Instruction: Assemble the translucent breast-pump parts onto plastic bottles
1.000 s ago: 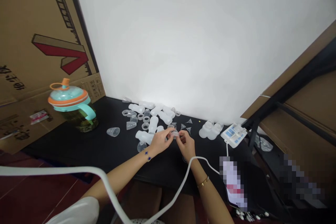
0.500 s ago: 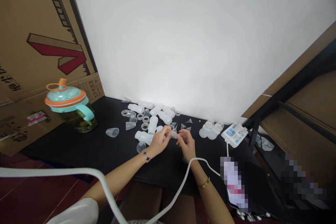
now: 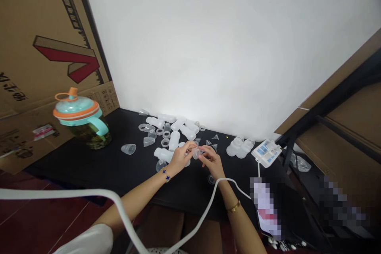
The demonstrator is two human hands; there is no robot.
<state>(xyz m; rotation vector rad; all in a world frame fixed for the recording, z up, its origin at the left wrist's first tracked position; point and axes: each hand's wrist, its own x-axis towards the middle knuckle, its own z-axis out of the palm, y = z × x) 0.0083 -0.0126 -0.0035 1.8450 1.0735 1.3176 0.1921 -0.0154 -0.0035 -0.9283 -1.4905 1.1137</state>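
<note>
Both my hands meet over the black table, right of a pile of white bottles (image 3: 174, 140). Between them is a small clear ring-shaped piece (image 3: 197, 152). My left hand (image 3: 180, 158) pinches its left side, and my right hand (image 3: 212, 161) has its fingers closed on the right side. Just behind my hands lie small clear funnel-like pieces (image 3: 214, 137). Several clear rings (image 3: 165, 143) and clear caps (image 3: 128, 149) lie to the left. A round clear part (image 3: 211, 179) rests beside my right wrist.
A teal-lidded jug (image 3: 81, 119) stands at the left by a large carton (image 3: 26, 67). Joined white bottles (image 3: 240, 147) and a white power strip (image 3: 266, 152) lie to the right. A white cable (image 3: 202, 218) loops across in front, towards a phone (image 3: 266, 210).
The clear piece between my hands has turned and now shows its round ring shape. My right hand has shifted slightly, and the round part near its wrist is more visible.
</note>
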